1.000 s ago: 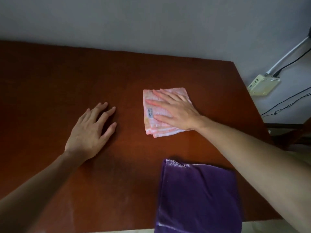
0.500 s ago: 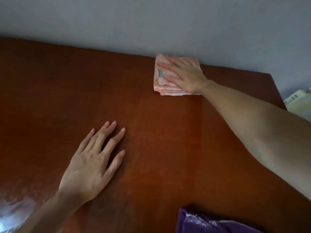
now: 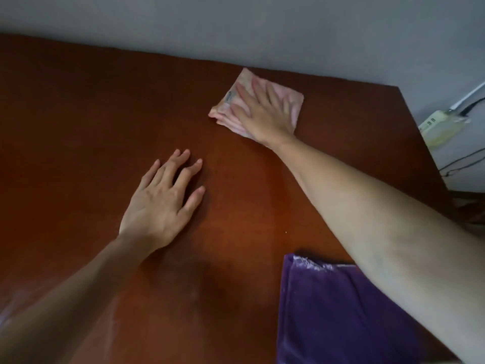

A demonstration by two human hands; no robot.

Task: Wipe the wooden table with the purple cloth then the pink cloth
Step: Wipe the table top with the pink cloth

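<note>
A person leans over a wooden table (image 3: 78,106) set against a grey wall (image 3: 236,24). A folded purple cloth (image 3: 336,316) lies at the near right edge, partly under the outstretched right forearm. The left hand (image 3: 162,203) rests flat on the wood, fingers spread. Near the far edge, the right hand (image 3: 262,111) presses, fingers splayed, on the folded pink cloth (image 3: 295,101). A pale power strip (image 3: 441,126) sits beyond the table.

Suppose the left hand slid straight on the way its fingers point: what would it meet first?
Probably the pink cloth under the right hand. The left hand points up and rightward across bare wooden table; the exact line is uncertain.
</note>
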